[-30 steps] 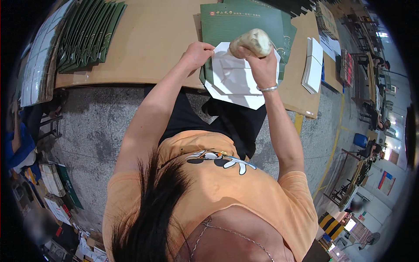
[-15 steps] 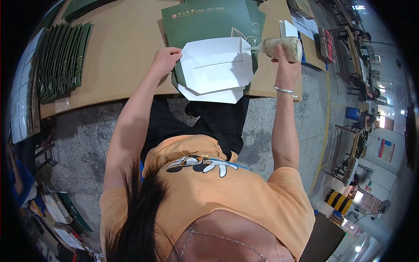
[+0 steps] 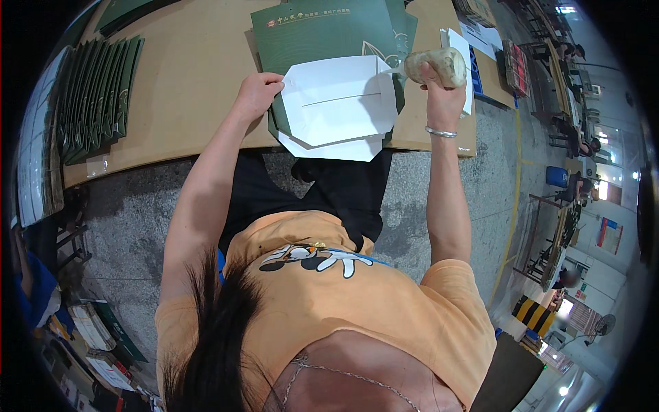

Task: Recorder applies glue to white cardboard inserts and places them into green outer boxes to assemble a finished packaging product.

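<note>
Bottle (image 3: 436,67), pale and smudgy, is lying on its side in the air, in the grip of the right hand (image 3: 445,93). The hand comes from the near side, and its fingers are wrapped around the bottle, which sits just past the knuckles, on the far side of the palm. The fat end points right. The thin spout (image 3: 392,71) points left, over the right edge of a white card (image 3: 340,117). I cannot tell if the tip touches the card. A shiny bracelet (image 3: 441,132) is on the right wrist.

The white card is to the left of the right hand and to the right of the left hand (image 3: 261,95). The left hand has bent fingers, close together, and their tips touch the left edge of the card, near its far corner. I cannot tell if they pinch it. The card is at the near edge of the brown table (image 3: 195,69), with a white flap (image 3: 336,148) poking out on the near side. A bit of green shows beside it on the left and right.

On the far side of the card are big green sheets (image 3: 329,31), lying on each other. Far off to the left, folded green pieces (image 3: 101,96) stand in a row. To the right, white papers (image 3: 456,42) lie just beyond the bottle.
</note>
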`<state>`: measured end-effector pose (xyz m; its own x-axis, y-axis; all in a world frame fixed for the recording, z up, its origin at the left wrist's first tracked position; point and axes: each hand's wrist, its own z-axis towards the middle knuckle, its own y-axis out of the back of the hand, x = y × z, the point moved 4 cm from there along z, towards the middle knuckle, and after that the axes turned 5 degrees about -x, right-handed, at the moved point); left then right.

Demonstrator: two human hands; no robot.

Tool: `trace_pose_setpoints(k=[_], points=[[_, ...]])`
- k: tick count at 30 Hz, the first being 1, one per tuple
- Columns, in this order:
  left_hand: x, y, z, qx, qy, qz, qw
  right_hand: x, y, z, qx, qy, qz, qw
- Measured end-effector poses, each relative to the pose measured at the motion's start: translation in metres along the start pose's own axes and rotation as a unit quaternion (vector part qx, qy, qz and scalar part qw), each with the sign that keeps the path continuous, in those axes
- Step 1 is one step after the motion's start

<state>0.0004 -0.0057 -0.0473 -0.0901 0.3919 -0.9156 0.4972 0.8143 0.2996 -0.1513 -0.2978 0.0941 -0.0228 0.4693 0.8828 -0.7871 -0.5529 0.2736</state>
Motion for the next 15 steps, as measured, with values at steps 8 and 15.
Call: trace_pose_setpoints(k=[8, 15], points=[[0.002, -0.001, -0.001, 0.005, 0.027, -0.013, 1.000, -0.006, -0.002, 0.004, 0.009, 0.018, -0.014, 1.000], [0.008, 0.004, -0.001, -0.020, -0.010, 0.002, 1.000, 0.016, 0.003, -0.022, -0.004, -0.045, 0.068, 0.997]])
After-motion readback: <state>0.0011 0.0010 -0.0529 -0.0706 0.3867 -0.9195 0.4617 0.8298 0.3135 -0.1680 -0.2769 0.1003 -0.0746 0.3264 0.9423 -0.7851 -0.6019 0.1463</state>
